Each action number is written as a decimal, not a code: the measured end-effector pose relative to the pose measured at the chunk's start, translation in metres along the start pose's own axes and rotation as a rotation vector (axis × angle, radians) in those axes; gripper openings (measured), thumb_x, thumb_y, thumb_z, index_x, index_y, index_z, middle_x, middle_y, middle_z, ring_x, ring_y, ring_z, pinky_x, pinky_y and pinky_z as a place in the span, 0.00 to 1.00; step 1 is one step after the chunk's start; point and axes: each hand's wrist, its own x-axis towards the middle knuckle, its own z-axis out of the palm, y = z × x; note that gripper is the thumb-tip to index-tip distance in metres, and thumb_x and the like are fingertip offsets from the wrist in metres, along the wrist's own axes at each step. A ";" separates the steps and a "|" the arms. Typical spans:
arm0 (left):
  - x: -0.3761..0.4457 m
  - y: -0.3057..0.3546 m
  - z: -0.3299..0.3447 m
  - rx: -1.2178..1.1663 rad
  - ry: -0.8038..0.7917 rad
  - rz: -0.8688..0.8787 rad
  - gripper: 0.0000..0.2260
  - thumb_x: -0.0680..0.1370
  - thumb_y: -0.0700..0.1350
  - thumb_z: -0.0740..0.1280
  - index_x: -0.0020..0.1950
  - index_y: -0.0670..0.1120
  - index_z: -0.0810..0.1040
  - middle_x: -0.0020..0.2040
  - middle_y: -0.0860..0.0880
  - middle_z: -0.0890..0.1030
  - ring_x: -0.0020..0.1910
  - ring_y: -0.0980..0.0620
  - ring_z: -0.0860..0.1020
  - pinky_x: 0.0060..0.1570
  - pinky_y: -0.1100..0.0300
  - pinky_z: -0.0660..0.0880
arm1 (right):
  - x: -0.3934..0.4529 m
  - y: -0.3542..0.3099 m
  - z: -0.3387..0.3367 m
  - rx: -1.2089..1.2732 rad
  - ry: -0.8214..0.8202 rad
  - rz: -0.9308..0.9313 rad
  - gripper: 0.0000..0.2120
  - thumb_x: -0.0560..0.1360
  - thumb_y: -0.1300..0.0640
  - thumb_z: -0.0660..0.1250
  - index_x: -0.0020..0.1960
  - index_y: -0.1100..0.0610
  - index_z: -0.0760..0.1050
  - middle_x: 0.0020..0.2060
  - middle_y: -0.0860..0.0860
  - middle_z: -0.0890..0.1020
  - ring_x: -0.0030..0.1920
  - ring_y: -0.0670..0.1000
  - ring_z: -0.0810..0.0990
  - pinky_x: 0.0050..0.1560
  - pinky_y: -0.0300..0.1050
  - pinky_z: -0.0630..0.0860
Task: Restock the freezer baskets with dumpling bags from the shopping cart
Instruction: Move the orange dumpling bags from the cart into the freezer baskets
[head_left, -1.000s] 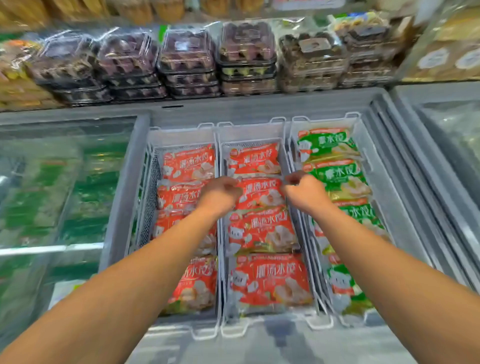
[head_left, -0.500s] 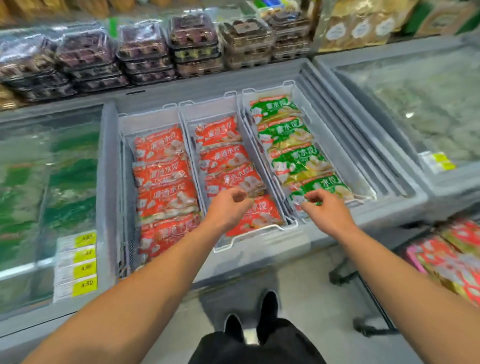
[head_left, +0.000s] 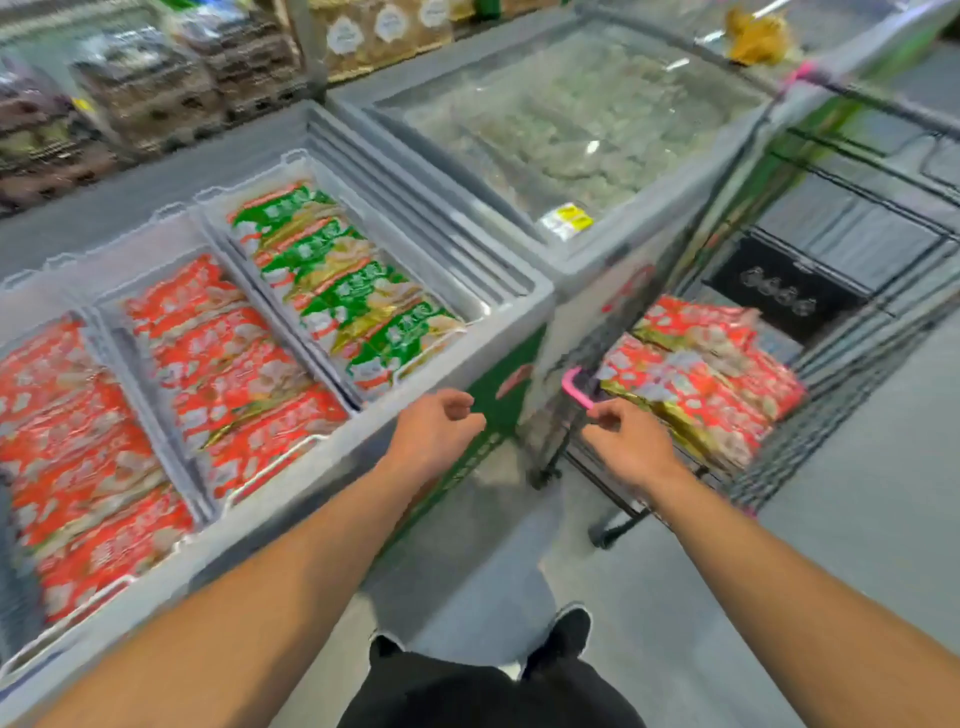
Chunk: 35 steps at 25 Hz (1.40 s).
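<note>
Both hands, the left hand (head_left: 439, 428) and right hand (head_left: 626, 441), hang loosely curled and empty between the filled freezer baskets (head_left: 291, 161) and the shopping cart (head_left: 852, 291). Red dumpling bags (head_left: 696, 364) lie heaped in the cart; a careless one-handed grab could spill the slick stack.

Both arms were stretched fwd, bare to the elbows. L hand (head_left: 435, 432) hung palm-down, fingers loosely curled, empty. R hand (head_left: 626, 446) likewise, fingers loosely bent, nothing gripped. Hands sat near each other, apart.

A single head-worn view is given, aimed forward and down from above, close over both outstretched forearms; the freezer baskets (head_left: 291, 332) and shopping cart (head_left: 831, 332) are taken in.
</note>
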 end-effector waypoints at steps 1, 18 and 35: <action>0.003 0.016 0.022 0.015 -0.019 0.006 0.15 0.74 0.48 0.71 0.60 0.47 0.80 0.55 0.51 0.83 0.52 0.56 0.79 0.58 0.63 0.71 | 0.003 0.023 -0.018 0.006 -0.001 0.028 0.14 0.75 0.55 0.67 0.60 0.54 0.77 0.54 0.49 0.78 0.53 0.50 0.75 0.51 0.41 0.67; 0.158 0.174 0.246 0.217 -0.376 0.053 0.17 0.75 0.51 0.69 0.63 0.48 0.79 0.57 0.52 0.82 0.57 0.52 0.78 0.61 0.58 0.72 | 0.133 0.209 -0.159 0.184 0.105 0.411 0.18 0.75 0.52 0.67 0.64 0.55 0.75 0.64 0.53 0.77 0.62 0.54 0.75 0.53 0.41 0.68; 0.374 0.155 0.472 0.540 -0.659 -0.105 0.20 0.76 0.45 0.68 0.68 0.45 0.71 0.60 0.46 0.78 0.58 0.44 0.77 0.54 0.55 0.75 | 0.281 0.322 -0.088 0.393 0.148 0.843 0.21 0.75 0.53 0.68 0.66 0.56 0.71 0.65 0.54 0.69 0.64 0.53 0.70 0.55 0.39 0.62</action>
